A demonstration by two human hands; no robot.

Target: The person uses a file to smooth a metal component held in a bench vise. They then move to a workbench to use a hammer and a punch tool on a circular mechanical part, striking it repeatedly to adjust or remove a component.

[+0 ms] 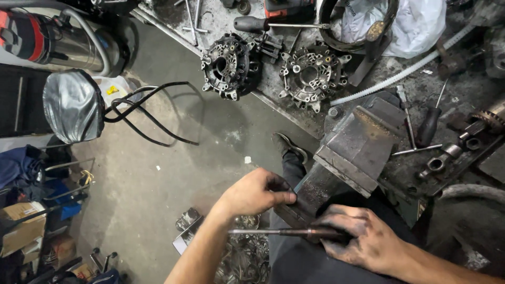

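The right hand is gripping a thin, stiff steel rod at the bench vise's near end; the left hand is pinching, seemingly, the vise's edge.

Both my arms are bare to the edge of frame, no sleeves, no gloves, no watch or rings visible. My left hand has dark grease smudges on the fingertips and knuckles. My right hand is much dirtier: black grime across the back, over the knuckles and down the fingers. I'm wearing dark trousers. One dark shoe shows down on the floor, scuffed, with a lighter sole edge.
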